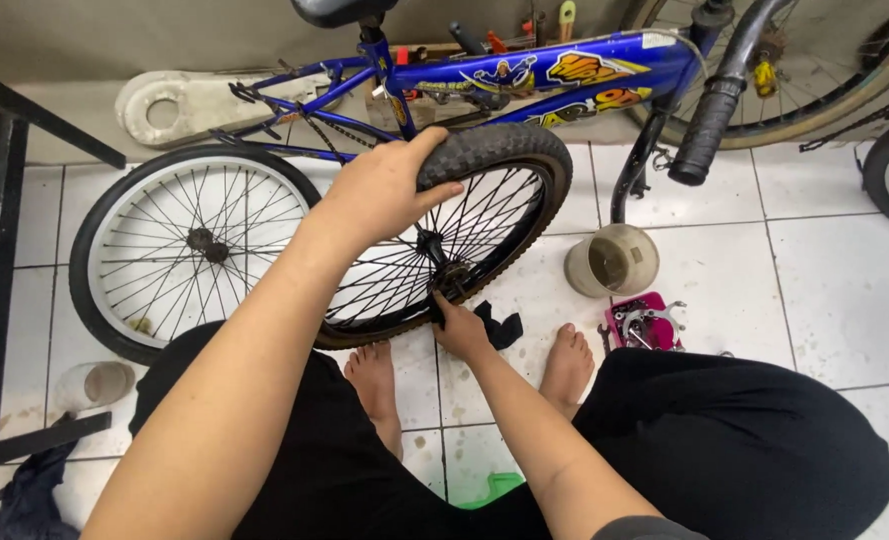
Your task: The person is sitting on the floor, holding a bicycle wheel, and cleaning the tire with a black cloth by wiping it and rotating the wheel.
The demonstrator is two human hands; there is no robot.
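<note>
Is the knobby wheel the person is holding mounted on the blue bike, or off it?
Off. The knobby wheel is loose, held between left hand and right hand, in front of the blue bike.

Yellow-orange decals on blue bike frame, upper centre.
</note>
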